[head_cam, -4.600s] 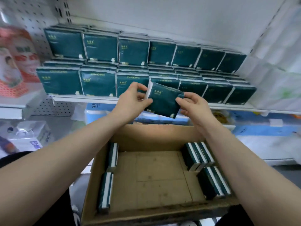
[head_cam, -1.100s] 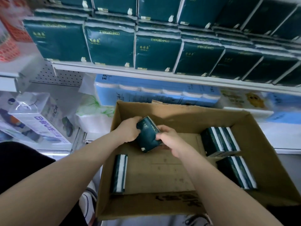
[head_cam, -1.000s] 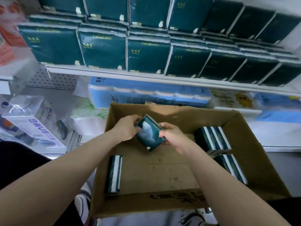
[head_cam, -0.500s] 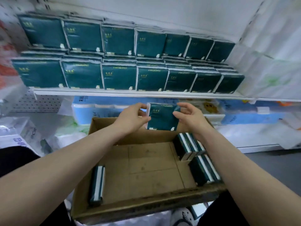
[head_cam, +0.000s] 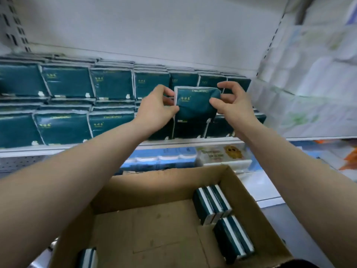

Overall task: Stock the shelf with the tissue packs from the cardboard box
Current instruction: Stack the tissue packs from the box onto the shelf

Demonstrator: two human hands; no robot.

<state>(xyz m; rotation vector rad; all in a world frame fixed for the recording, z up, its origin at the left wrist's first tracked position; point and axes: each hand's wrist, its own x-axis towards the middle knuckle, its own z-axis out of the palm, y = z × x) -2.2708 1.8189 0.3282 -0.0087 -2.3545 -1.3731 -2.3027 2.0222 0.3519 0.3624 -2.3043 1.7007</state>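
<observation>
The left hand (head_cam: 156, 111) pinches the 9 o'clock edge of one tissue pack (head_cam: 195, 105), and the right hand (head_cam: 233, 107) pinches its 3 o'clock edge. The pack stands upright before the stocked shelf (head_cam: 96, 147). The cardboard box (head_cam: 249, 207) lies at 6 o'clock of it.

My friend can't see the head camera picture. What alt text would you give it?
A left hand and a right hand hold a dark green tissue pack up against the rows of matching packs standing on a white shelf. Below, an open cardboard box holds a few spare packs along its sides.
</observation>
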